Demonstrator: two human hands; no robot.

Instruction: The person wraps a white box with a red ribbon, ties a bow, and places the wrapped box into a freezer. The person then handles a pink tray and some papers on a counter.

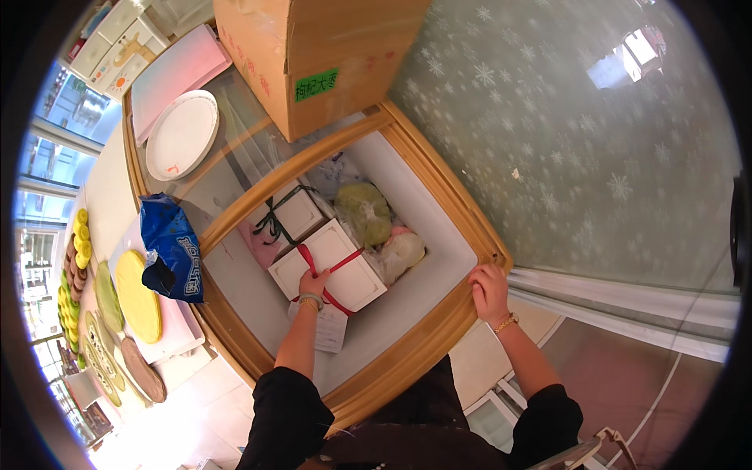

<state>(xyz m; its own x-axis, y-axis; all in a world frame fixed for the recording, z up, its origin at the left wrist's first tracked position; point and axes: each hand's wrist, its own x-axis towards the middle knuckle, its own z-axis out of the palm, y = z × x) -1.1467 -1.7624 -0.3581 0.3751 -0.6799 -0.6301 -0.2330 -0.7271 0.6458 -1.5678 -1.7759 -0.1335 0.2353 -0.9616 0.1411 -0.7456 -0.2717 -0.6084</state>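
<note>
Inside a chest freezer (429, 194) lies a white gift box (352, 270) tied with red ribbon (348, 259). My left hand (313, 284) reaches down and grips the ribbon near its crossing; the fingertips are partly hidden. Behind it sits another white box (296, 210) with a dark green ribbon bow (271, 220). Bagged greenish food (364, 212) and a pale bag (402, 252) lie to the right of the boxes. A sheet of printed paper (332, 331) sticks out below the front box. My right hand (490, 288) curls over the wooden-coloured rim (470, 320) at the freezer's right corner.
A large cardboard box (346, 53) and a white oval tray (182, 135) stand on the freezer's glass lid (235, 111). A blue snack bag (171, 249) rests at the left rim. Snowflake-patterned glass (546, 135) borders the right. Coloured flat pieces (139, 296) lie at left.
</note>
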